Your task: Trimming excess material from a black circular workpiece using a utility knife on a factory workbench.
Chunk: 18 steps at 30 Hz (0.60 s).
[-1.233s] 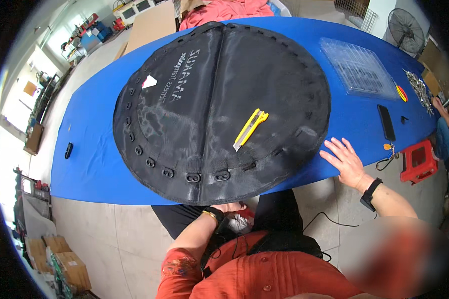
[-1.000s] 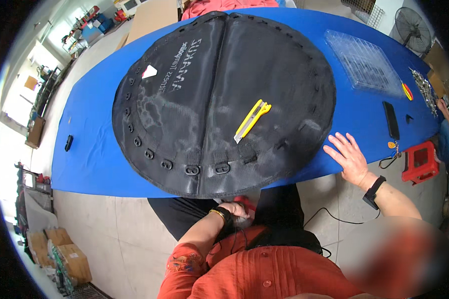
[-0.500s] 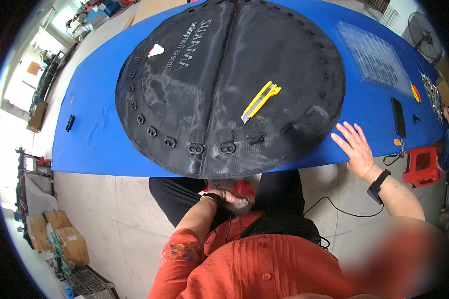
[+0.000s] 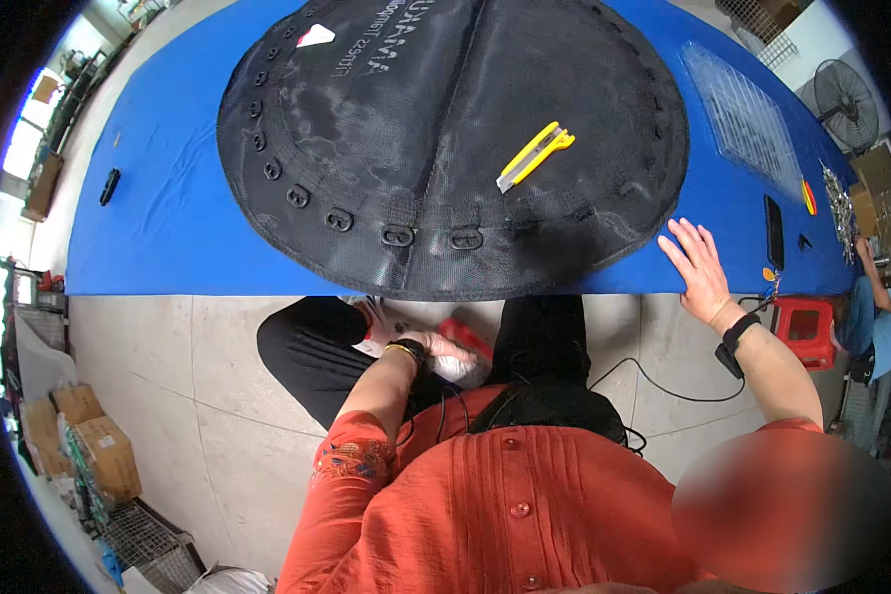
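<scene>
Work on the round black mat point(image 4: 574, 99) looks to be at a standstill: it lies spread flat, loops fitted along its near and left rim; what is left does not show. Nearest, below the mat's near edge, the left hand point(image 4: 445, 348) bends over a white-and-red bundle point(image 4: 465, 373); whether its fingers grip or merely rest I can't tell. The right hand point(image 4: 701, 269), fingers loosely spread and holding nothing, is at the blue tabletop point(image 4: 168, 228) just beside the mat's near right edge. On the mat lies a yellow cutter point(image 4: 535, 158), untouched; beyond its right edge, a clear plastic tray point(image 4: 742, 114).
</scene>
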Available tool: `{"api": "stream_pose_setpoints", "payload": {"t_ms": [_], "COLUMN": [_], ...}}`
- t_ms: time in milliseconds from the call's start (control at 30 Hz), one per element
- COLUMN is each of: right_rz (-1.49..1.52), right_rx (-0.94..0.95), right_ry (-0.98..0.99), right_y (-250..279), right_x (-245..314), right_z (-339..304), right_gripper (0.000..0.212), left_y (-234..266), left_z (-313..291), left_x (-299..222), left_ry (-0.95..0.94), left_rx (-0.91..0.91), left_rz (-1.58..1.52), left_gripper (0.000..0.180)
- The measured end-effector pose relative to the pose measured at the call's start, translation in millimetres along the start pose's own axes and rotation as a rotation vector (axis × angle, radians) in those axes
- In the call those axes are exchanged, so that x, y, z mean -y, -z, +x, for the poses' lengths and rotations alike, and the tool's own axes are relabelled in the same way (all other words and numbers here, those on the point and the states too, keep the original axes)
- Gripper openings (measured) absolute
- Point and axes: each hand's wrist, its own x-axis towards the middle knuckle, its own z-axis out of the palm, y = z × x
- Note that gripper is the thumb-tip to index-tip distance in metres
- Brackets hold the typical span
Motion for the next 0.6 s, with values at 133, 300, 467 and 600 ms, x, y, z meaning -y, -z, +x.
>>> {"api": "stream_pose_setpoints", "payload": {"t_ms": [133, 300, 467, 600], "right_rz": [0.031, 0.066, 0.098, 0.145], "right_rx": [0.014, 0.031, 0.032, 0.025], "right_ry": [0.001, 0.0, 0.019, 0.029], "right_y": [-1, -2, -6, -14], "right_x": [4, 0, -11, -19], "right_z": [4, 3, -1, -17], "right_gripper": [0.102, 0.098, 0.093, 0.062], "left_y": [10, 24, 33, 60], "left_z": [-6, 5, 23, 34], "left_x": [3, 19, 44, 35], "left_ry": [-0.023, 0.008, 0.07, 0.064], "left_rx": [-0.072, -0.091, -0.039, -0.018], "left_rz": [0.02, 0.04, 0.047, 0.077], "left_gripper": [0.091, 0.089, 0.088, 0.086]}}
